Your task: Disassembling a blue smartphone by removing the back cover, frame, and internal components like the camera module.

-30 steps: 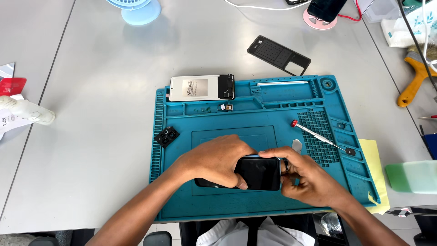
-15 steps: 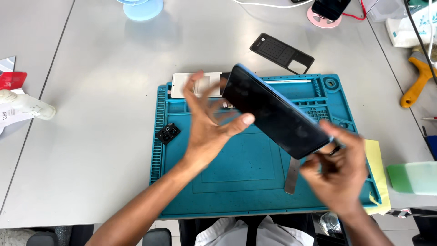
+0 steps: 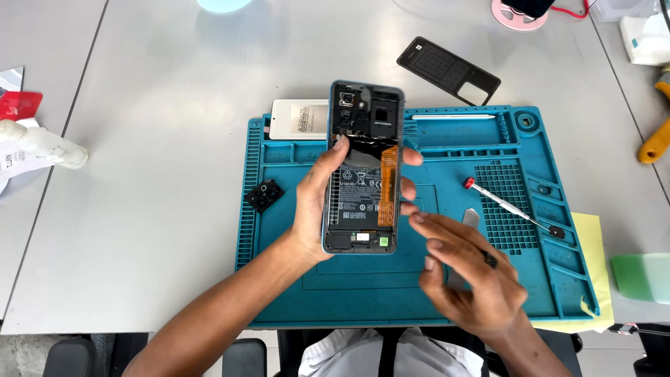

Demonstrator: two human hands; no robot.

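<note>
My left hand grips an opened phone upright over the teal work mat. The phone's back cover is off, so its battery, orange strip and circuit boards show. My right hand hovers just to the right of the phone's lower edge, fingers spread and pointing at it. A thin metal pry tool pokes out from behind that hand; I cannot tell whether the hand holds it.
On the mat lie a red-tipped screwdriver, a small black camera part and a white pen. A white box lies at the mat's top edge. A black back cover rests on the grey table beyond. A yellow-handled tool lies far right.
The phone went from held low in both hands, to tilted up with its dark side showing, to upright in my left hand with its insides facing me. My right hand let go.
</note>
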